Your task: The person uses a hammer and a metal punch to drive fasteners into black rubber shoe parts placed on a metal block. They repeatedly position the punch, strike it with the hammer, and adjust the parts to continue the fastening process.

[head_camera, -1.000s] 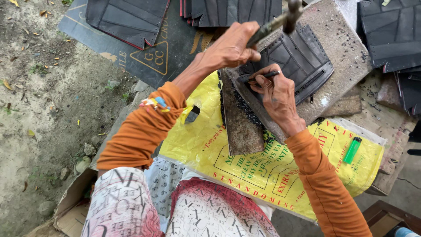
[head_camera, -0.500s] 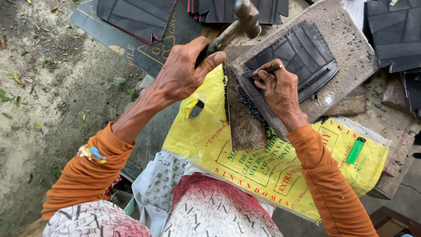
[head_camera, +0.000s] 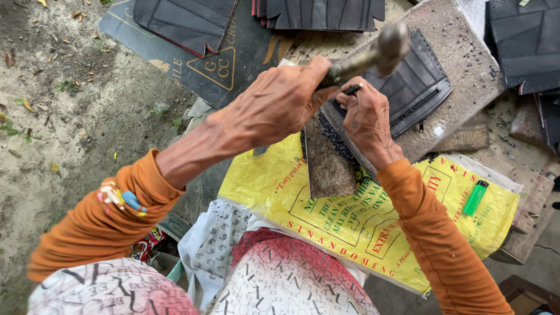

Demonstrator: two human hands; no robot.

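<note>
**Hammer raised over a punch on a dark rubber piece**

A yellow sack [head_camera: 373, 216] is lying spread across the person's lap and the ground ahead, the biggest thing in front of them, with red and green print on it. Above it a grey, gritty board [head_camera: 461, 64] is sitting at a slant, and a second, narrower rusty slab [head_camera: 326, 163] is leaning against the board's lower left edge, touching the sack.

On the board a dark ribbed rubber piece [head_camera: 417, 87] with a zip along its lower edge is lying flat. More dark pieces of the same kind [head_camera: 181, 20] are lying on a dark printed sheet at the top left, and others are stacked at the top right.

The left hand [head_camera: 280, 108] is gripping the handle of a hammer [head_camera: 379, 49], fingers wrapped fully round it; the blurred metal head is hanging above the rubber piece, not touching it. The right hand [head_camera: 367, 119] is resting at the left edge of the rubber piece, fingers pinched shut around a thin dark punch [head_camera: 352, 89], whose top end is sticking out toward the hammer. Whether its tip is touching the rubber cannot be told, as the hand is covering it.

A small green lighter [head_camera: 475, 198] is lying on the right part of the sack, well apart from both hands.
</note>
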